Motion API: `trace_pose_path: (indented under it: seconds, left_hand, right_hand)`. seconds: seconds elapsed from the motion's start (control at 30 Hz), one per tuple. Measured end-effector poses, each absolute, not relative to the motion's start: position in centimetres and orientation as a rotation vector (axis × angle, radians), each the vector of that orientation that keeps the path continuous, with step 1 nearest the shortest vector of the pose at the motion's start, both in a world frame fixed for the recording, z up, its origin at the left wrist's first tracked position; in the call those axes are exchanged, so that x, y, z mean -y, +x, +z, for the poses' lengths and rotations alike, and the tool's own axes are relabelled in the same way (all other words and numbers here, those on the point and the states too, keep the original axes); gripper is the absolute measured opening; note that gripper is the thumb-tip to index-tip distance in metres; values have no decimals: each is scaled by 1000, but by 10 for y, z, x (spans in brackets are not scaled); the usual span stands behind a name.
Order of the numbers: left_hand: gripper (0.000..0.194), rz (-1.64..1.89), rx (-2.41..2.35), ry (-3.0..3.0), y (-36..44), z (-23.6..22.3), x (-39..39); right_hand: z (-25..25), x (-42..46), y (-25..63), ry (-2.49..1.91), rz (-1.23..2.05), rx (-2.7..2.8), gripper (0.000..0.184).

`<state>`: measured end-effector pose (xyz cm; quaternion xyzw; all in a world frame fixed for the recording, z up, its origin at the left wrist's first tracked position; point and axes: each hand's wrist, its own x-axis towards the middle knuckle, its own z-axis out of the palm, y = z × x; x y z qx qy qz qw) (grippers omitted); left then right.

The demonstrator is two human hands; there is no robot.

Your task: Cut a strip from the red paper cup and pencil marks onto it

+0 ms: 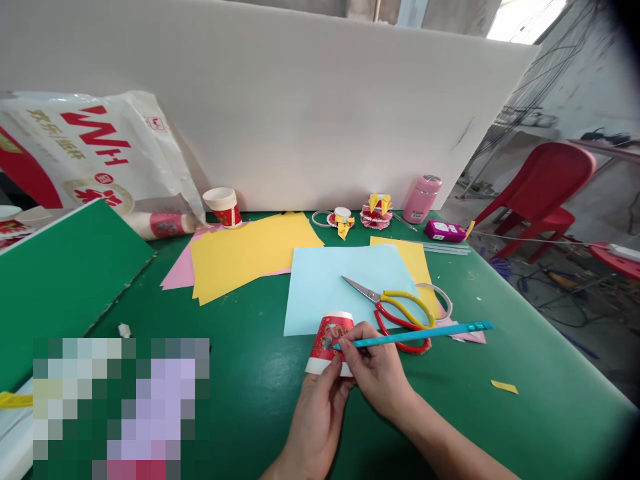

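Low in the middle of the head view, my left hand grips a red and white printed paper cup, its thumb pressed on the side. My right hand is closed around a blue pencil, whose tip meets the cup's red printed band. The pencil slants out to the right, passing over the red handle of the scissors. Those scissors have one yellow and one red handle and lie partly on a light blue paper sheet. Fingers under the cup are partly hidden.
Yellow sheets lie over pink ones at the back left. Another paper cup, folded paper pieces, a pink bottle and a purple packet line the white board. A green board juts in at left.
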<state>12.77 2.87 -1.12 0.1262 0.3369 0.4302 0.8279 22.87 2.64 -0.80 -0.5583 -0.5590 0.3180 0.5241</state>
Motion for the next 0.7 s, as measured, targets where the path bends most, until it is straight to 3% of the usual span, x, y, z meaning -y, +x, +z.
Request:
trace_pose_path:
  seconds: [0.27,0.7]
  left_hand:
    - [28,926,-677,230,126,-12,-30]
    - [24,940,-728,386,128,-14,-31]
  right_hand:
    - [-9,-26,230,-1419,688,1389,13]
    - [-5,-25,229,-1439,732,1334,13]
